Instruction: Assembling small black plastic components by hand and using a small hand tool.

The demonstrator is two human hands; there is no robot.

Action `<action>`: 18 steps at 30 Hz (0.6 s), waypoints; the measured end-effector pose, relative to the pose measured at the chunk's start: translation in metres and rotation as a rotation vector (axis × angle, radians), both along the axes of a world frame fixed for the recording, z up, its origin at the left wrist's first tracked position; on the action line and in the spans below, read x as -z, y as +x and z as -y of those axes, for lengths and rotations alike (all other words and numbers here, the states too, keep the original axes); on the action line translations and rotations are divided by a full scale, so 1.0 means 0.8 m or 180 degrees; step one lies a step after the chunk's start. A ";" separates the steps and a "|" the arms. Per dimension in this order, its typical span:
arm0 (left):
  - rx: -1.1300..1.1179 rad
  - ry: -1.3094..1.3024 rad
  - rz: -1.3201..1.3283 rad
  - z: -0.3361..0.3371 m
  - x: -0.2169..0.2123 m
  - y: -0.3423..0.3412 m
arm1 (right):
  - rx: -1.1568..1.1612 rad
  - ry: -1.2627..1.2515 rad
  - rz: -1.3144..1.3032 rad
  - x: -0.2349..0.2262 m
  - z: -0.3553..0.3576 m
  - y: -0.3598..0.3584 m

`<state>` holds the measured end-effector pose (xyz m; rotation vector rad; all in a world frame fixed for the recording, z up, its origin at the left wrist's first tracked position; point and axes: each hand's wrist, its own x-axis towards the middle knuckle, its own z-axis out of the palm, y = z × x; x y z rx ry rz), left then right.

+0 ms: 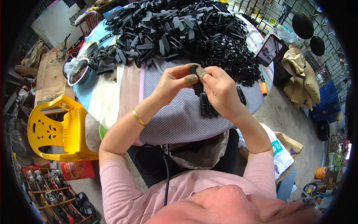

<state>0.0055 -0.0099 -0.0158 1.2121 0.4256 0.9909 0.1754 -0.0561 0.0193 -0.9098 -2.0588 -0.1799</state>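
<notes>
My left hand [172, 81] and my right hand [220, 89] meet over the near part of the cloth-covered table [167, 123]. Both are closed on a small black plastic piece [198, 88], pinched between thumbs and fingers. Brown wraps cover some of my fingertips. Just below my right hand lies a short row of black plastic parts [207, 106], partly hidden by that hand. Beyond my hands rises a large heap of long black plastic pieces [167, 31]. Smaller black parts [235, 59] form a pile at its right.
Dark gloves [102, 59] and a white bowl with a plastic bag [79, 71] sit at the table's left. An orange-handled screwdriver [264, 88] and a phone [269, 50] are at its right edge. A yellow chair [67, 128] stands left; an open cloth bag [201, 153] hangs at my lap.
</notes>
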 end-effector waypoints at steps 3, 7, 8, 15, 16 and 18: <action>-0.0107 0.0127 -0.0124 0.006 -0.003 0.002 | -0.0204 -0.0223 -0.0079 -0.002 0.005 0.005; -0.0018 0.0166 -0.0224 0.008 -0.002 0.003 | -0.0474 -0.0458 -0.0214 -0.006 0.013 0.013; -0.0025 0.0088 -0.0126 0.009 -0.002 0.005 | -0.0450 -0.0453 -0.0220 -0.006 0.016 0.013; -0.0209 0.1370 -0.1265 0.015 0.012 0.024 | 0.0472 -0.0616 -0.0486 0.012 0.041 0.034; -0.0732 0.2246 -0.2018 0.018 0.005 0.023 | 0.0735 -0.0696 -0.0628 0.013 0.044 0.049; -0.1708 0.3363 -0.3080 0.008 -0.002 0.009 | 0.1289 -0.0839 -0.0690 0.011 0.051 0.088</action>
